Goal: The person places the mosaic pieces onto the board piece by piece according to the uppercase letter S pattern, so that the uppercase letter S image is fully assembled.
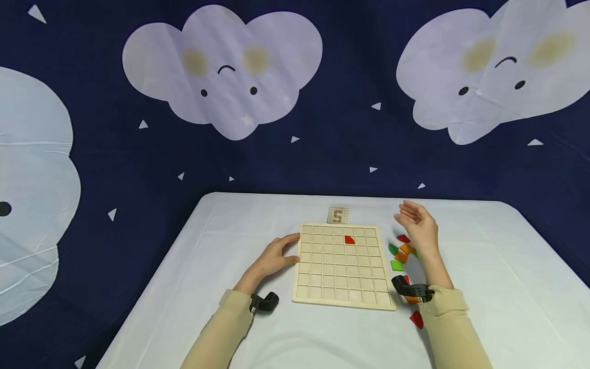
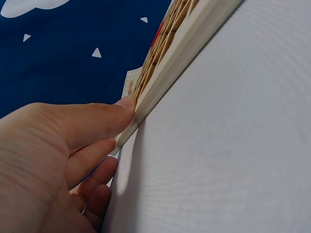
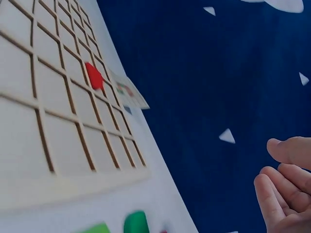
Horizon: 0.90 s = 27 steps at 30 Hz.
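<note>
A square wooden grid board (image 1: 343, 297) lies on the white table, with one red quarter-round piece (image 1: 350, 240) in a cell of its upper part. My left hand (image 1: 273, 258) rests against the board's left edge, thumb and a finger spread along it. In the left wrist view, the thumb tip (image 2: 127, 103) touches the board's rim. My right hand (image 1: 420, 225) is raised beyond the board's right side, near loose coloured pieces, its fingers loosely bent. Nothing shows between those fingers (image 3: 286, 187) in the right wrist view.
Right of the board lie several loose pieces, among them a light green square (image 1: 397, 265), an orange piece (image 1: 401, 257) and a red one (image 1: 417, 320). A small gridded card (image 1: 338, 215) with an S-like pattern sits behind the board. A dark cloud-print cloth (image 1: 341, 164) hangs behind the table.
</note>
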Each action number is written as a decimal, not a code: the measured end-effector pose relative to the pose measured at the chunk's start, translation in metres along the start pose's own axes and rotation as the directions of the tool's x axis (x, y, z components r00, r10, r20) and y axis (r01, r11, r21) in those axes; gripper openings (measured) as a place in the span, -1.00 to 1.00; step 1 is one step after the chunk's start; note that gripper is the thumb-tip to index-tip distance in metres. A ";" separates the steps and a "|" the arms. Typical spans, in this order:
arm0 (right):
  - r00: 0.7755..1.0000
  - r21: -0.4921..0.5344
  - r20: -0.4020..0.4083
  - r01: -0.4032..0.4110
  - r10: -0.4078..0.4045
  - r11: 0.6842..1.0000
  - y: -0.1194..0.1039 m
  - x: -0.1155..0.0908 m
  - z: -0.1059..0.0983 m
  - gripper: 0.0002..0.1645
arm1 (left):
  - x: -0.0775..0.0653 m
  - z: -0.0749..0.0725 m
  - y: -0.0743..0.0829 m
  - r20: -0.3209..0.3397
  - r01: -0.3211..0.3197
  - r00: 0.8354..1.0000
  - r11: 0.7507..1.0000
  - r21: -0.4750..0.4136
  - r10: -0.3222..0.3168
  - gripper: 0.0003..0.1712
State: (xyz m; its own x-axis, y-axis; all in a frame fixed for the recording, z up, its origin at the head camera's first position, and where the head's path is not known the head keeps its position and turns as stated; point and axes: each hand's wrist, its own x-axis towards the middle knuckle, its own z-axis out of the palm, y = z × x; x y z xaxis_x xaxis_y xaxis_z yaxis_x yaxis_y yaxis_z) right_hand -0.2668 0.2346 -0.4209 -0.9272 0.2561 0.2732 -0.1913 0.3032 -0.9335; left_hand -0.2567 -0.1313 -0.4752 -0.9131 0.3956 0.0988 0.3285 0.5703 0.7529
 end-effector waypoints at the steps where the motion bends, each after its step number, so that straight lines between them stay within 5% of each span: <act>1: 1.000 -0.006 -0.007 -0.003 0.003 1.000 0.000 0.000 -0.004 -0.39 | 0.000 0.000 0.000 0.000 -0.003 1.000 1.000 -0.001 0.003 -0.24; 12: 0.999 -0.149 0.052 0.014 -0.006 0.989 0.006 -0.020 -0.041 -0.36 | -0.003 0.000 0.001 -0.008 -0.014 1.000 1.000 -0.008 0.014 -0.26; 21: 0.995 -0.231 0.102 0.034 -0.010 0.972 0.042 -0.036 -0.039 -0.46 | -0.001 -0.001 -0.003 -0.016 -0.016 1.000 1.000 -0.005 0.016 -0.25; 27: 0.994 -0.358 0.094 0.088 -0.058 0.930 0.057 -0.044 -0.039 -0.51 | 0.000 0.001 -0.001 -0.013 -0.021 1.000 1.000 -0.018 0.021 -0.25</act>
State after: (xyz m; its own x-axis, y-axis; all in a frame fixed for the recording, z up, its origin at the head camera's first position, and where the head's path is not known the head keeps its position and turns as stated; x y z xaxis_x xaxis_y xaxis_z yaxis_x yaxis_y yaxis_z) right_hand -0.2240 0.2758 -0.4772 -0.9407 0.1512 0.3036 -0.1437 0.6329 -0.7608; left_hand -0.2567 -0.1313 -0.4762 -0.9090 0.3982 0.1230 0.3435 0.5487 0.7622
